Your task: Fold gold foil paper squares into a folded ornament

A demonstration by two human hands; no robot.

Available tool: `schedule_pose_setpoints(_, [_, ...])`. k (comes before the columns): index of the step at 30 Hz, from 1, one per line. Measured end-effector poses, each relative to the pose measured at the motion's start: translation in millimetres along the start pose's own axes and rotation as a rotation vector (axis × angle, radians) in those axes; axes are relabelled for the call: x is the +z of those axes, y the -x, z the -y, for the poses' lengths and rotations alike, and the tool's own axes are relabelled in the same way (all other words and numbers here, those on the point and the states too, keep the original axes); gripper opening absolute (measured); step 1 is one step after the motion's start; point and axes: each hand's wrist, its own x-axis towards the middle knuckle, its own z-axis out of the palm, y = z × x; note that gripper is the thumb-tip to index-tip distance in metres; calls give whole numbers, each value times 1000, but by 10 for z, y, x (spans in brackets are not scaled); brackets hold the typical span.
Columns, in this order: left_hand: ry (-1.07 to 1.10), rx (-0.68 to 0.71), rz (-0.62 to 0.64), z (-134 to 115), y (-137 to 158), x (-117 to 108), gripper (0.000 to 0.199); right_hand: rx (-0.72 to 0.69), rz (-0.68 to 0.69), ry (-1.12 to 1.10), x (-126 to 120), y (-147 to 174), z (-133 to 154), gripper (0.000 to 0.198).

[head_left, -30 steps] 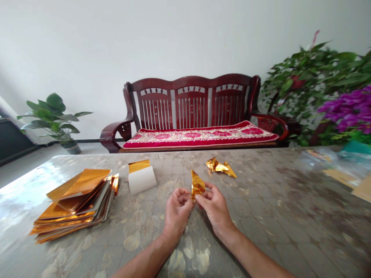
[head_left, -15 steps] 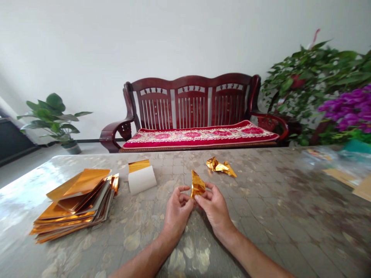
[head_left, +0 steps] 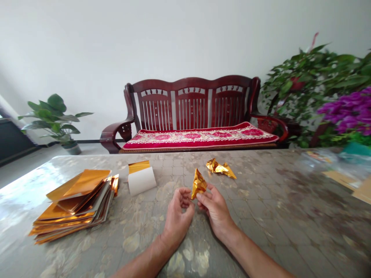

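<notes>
A folded gold foil paper (head_left: pixel 198 184), pointed at the top and creased, stands upright between my hands above the table. My right hand (head_left: pixel 215 208) pinches its lower right edge between thumb and fingers. Close by on the left, my left hand (head_left: pixel 179 210) has loosely curled fingers, with the thumb apart from them. Its fingertips come near the foil's left edge, and nothing shows in its grasp. Beyond the hands lie crumpled, folded gold foil pieces (head_left: pixel 221 168).
A stack of gold foil sheets (head_left: pixel 69 208) lies at the left of the patterned table (head_left: pixel 261 216). Behind it rests a curled sheet (head_left: pixel 142 180), white and gold. Plastic bags and cardboard (head_left: pixel 342 178) lie at the right. A wooden bench (head_left: pixel 191 104) stands past the table.
My left thumb has come away from the foil paper, and the left hand has opened a little. My right hand still holds the paper, now turned slightly and shifted right.
</notes>
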Motion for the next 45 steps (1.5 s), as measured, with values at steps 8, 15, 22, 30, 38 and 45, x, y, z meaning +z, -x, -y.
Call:
schedule_pose_setpoints(8, [-193,198,36,42,-42,-58,31,56,160,-81,-1,14,3,49])
schedule_pose_setpoints(15, [-356,298,21,29,-47,-99,24,73,234,-58,-12,23,9,45])
schedule_pose_setpoints(22, [-368,329,-3,47,-44,-114,26,81,303,-92,-54,16,-3,33])
schedule_pose_setpoints(30, [-450,471,25,81,-51,-147,29,86,347,-84,-101,-24,-30,24])
schedule_pose_setpoints(38, [-485,531,52,104,-64,-210,34,123,311,-116,-115,-31,-17,31])
schedule_pose_setpoints(45, [-504,538,59,98,-62,-216,37,122,280,-117,-123,-34,-41,39])
